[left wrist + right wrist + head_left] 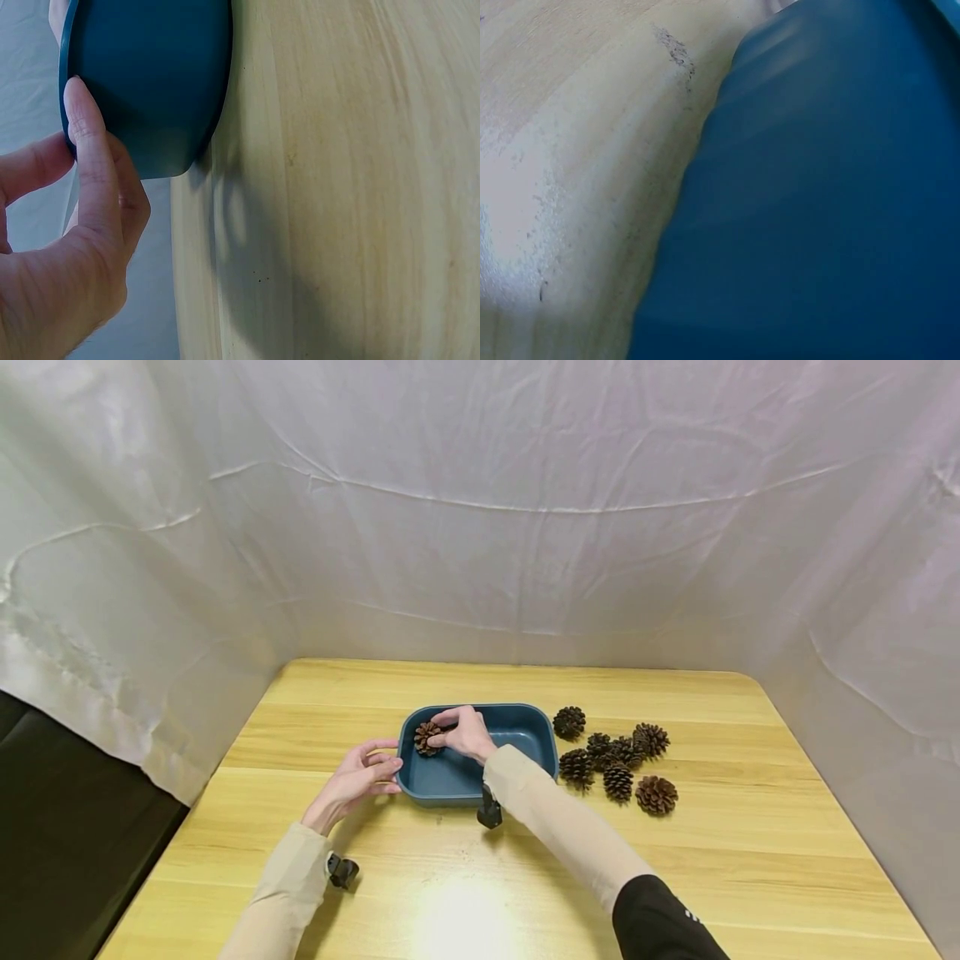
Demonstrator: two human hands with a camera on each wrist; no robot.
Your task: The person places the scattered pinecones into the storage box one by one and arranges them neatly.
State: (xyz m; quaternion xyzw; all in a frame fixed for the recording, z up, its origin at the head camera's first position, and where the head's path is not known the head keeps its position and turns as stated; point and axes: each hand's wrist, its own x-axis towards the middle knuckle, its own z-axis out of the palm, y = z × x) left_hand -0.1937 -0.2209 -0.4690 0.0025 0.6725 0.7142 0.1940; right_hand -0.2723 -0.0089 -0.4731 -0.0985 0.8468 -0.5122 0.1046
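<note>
Step in hand: placement of one pine cone [428,737] into the blue tray [536,724]. The tray sits at the centre of the head view on the wooden bench [465,893]. The right hand [468,732] reaches over the tray's near rim, and its fingers pinch the cone at the left end of the tray interior. From this view it cannot be told whether the cone already rests on the tray floor or is held just above it.

The left hand [358,779] steadies the tray from outside. Its fingers are straight and loosely spread, and the left wrist view shows one fingertip [77,97] pressed against the tray's outer wall near the rim. The right wrist view shows only the tray's outer wall and the bench surface.

Seven loose pine cones [617,758] lie in a cluster on the bench, right of centre in the head view, just beside the tray's right end.

Next move, as a judgement: the right-hand fingers should spread to free the cone once it is seated, lift clear of the rim, then travel right to the nearest loose cone. The left hand should maintain its bracing contact so that the tray does not slide.
</note>
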